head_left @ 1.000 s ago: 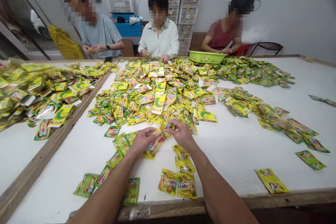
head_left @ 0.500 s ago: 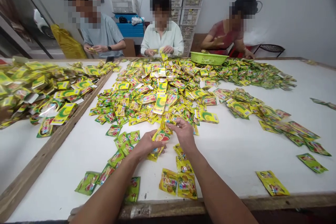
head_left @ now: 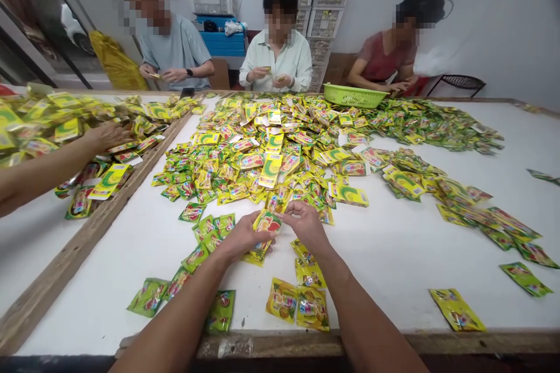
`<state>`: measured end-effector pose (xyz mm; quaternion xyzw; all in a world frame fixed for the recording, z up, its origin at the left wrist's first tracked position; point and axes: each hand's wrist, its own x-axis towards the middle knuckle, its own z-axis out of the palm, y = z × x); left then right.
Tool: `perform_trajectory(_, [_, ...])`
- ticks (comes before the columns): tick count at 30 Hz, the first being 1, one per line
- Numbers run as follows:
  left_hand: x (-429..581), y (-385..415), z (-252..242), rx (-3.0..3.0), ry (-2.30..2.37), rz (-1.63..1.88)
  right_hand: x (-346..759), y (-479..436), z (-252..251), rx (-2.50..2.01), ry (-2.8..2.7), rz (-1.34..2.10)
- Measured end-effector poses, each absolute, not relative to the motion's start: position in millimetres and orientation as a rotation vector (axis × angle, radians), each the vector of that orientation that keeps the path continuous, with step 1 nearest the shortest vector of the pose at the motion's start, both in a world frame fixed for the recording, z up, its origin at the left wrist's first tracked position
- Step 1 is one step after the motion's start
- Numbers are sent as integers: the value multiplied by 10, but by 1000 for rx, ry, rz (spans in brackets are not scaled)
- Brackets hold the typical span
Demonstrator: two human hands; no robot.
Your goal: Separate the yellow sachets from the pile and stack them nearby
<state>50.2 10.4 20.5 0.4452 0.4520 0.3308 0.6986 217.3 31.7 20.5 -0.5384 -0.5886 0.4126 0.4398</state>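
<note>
My left hand [head_left: 245, 238] is wrapped round a small yellow, green and red printed carton [head_left: 268, 222], tilted with its far end up. A yellow sachet [head_left: 277, 203] shows at the carton's upper end; how far it sits inside I cannot tell. Another yellow sachet [head_left: 254, 257] lies under the carton, by my left fingers. My right hand [head_left: 306, 226] is closed in a pinch at the carton's upper right edge; what its fingertips grip is hidden. Yellow sachets [head_left: 311, 308] lie near my right forearm, green ones [head_left: 195, 256] beside my left.
A big heap of cartons and sachets [head_left: 245, 151] covers the table's middle. A wooden strip [head_left: 100, 210] divides off another heap at left, where another person's arm [head_left: 52, 163] reaches in. Three people sit opposite. A green basket [head_left: 354, 97] stands at the far edge.
My right fingers have shifted from the yellow sachet to the carton's edge. Another person's arm has come in from the left. The person at far right has brought their hands together.
</note>
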Motion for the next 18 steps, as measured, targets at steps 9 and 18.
perform_trajectory(9, [509,115,204,1009,975,734,2261,325,258,-1373,-1545,751])
perform_trajectory(18, [449,137,205,1106,1016,830,2196,296,249,-1306,-1430,1088])
